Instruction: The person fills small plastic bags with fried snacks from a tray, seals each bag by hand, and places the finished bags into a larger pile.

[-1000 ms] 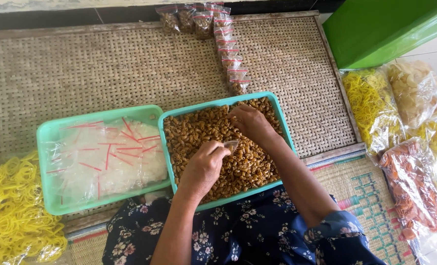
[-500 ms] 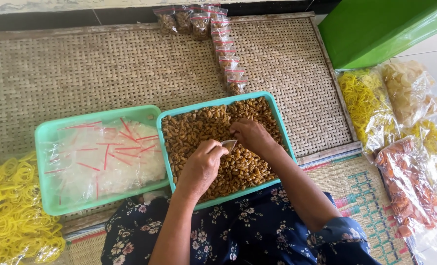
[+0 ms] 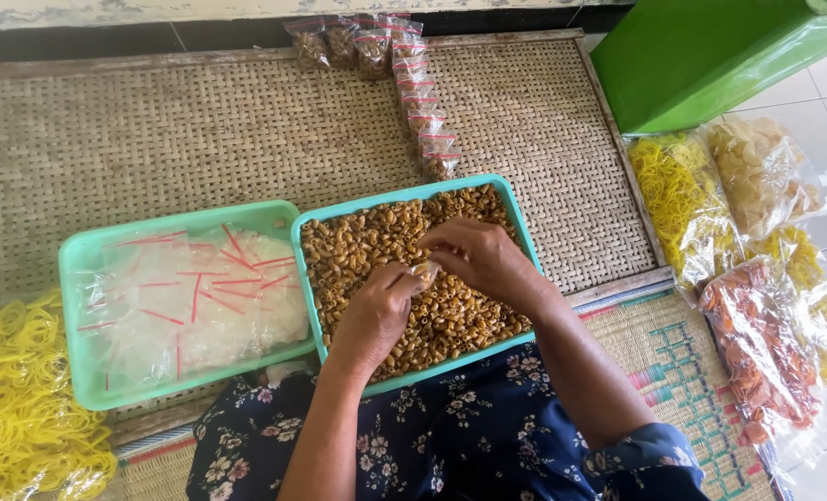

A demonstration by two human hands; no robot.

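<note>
While both hands pinch a small clear bag (image 3: 426, 271), filled red-striped packets (image 3: 420, 102) line the mat.

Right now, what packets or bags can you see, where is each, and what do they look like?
Filled small bags: row at the woven mat's far edge, clear, red-striped, brown contents.
Empty bags: left green tray, clear with red strips.
Small bag: between both hands, over the macaroni tray.
Large snack bags: right, clear; yellow, pale, orange contents.

A smooth teal plastic tray (image 3: 525, 237) is holding dry, matt golden-brown macaroni (image 3: 376, 246). Beside it, glossy clear plastic bags (image 3: 191, 297) are shining. Underneath, a rough woven cane mat (image 3: 172, 139) is looking dull and coarse.
</note>
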